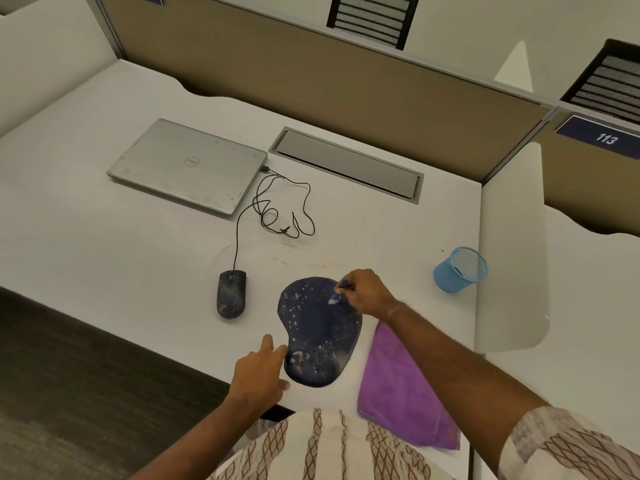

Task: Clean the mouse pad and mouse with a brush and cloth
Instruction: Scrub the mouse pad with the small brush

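A dark blue mouse pad (318, 327) speckled with pale dust lies near the desk's front edge. My right hand (367, 292) grips a small blue brush (337, 292), whose pale bristles touch the pad's upper right part. My left hand (259, 372) rests with straight fingers against the pad's lower left edge. A dusty dark mouse (231, 294) sits to the left of the pad, apart from both hands. A purple cloth (401, 386) lies flat on the desk to the right of the pad, partly under my right forearm.
A closed silver laptop (187, 164) lies at the back left, with the mouse cable (277, 206) coiled beside it. A blue mesh cup (460, 270) stands tilted at the right. A grey cable hatch (346, 164) sits at the back. Partition walls bound the desk behind and right.
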Tool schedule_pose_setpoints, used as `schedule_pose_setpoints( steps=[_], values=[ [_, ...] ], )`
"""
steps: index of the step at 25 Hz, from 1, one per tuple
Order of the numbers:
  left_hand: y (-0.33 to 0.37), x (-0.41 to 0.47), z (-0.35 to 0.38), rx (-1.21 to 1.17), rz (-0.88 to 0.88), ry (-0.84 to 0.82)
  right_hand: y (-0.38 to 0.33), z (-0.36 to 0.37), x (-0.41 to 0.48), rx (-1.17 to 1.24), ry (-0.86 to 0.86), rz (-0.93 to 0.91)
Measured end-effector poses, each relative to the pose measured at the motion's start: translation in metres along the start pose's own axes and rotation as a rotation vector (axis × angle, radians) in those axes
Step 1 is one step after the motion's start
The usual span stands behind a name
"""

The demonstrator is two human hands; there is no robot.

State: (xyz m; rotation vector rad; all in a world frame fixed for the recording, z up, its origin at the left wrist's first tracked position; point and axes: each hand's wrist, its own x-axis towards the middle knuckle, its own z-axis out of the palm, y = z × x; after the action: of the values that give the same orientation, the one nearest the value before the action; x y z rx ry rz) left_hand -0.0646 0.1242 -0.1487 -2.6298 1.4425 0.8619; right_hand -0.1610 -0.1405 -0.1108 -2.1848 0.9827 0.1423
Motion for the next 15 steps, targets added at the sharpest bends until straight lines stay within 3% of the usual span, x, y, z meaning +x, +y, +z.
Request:
schedule_pose_setpoints(
  steps=[5, 9, 15],
  values=[
    [0.001, 0.0, 0.0, 0.001, -0.002, 0.003, 0.008, -0.007, 0.002, 0.006, 0.132, 0.027],
    [0.001, 0.0, 0.0, -0.001, -0.002, 0.007, 0.017, -0.02, 0.001, -0.046, 0.14, 0.03],
    [0.001, 0.0, -0.001, 0.011, 0.001, 0.004, -0.008, -0.001, 0.0, 0.128, 0.106, -0.022]
  ],
)
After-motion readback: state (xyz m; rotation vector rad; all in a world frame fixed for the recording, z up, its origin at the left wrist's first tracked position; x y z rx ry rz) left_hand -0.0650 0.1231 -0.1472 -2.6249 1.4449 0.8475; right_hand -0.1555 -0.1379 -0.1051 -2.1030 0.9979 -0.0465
